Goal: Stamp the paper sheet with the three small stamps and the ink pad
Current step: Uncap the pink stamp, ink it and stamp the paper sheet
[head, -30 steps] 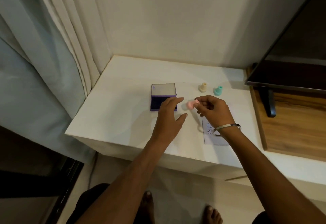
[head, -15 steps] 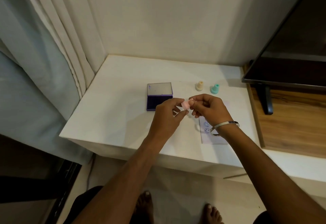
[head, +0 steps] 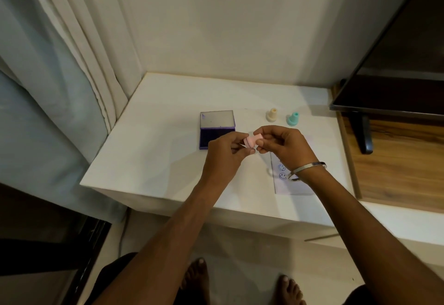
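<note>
Above the middle of the white table (head: 153, 160), I am holding the pink stamp (head: 251, 141) between both hands, lifted clear of the surface. My right hand (head: 283, 146) is pinching its narrow handle end, and my left hand (head: 225, 153) is closing thumb and fingertips on its wider base end, so the stamp is lying sideways between the two grips. I am judging that I am either pulling a cap off its face or turning it to check the face; I cannot tell which.

The ink pad (head: 217, 128) is sitting open just beyond my left hand, lid standing up at the far side, dark pad facing up. The paper sheet (head: 292, 184) is lying near and to the right, partly under my right wrist, with two smiley prints already showing. The cream stamp (head: 272, 115) and the teal stamp (head: 293, 119) are standing upright at the far right, apart from my hands.

Next I am expecting to turn the pink stamp face down, press it onto the pad to the left, then carry it right to a bare patch of paper.
</note>
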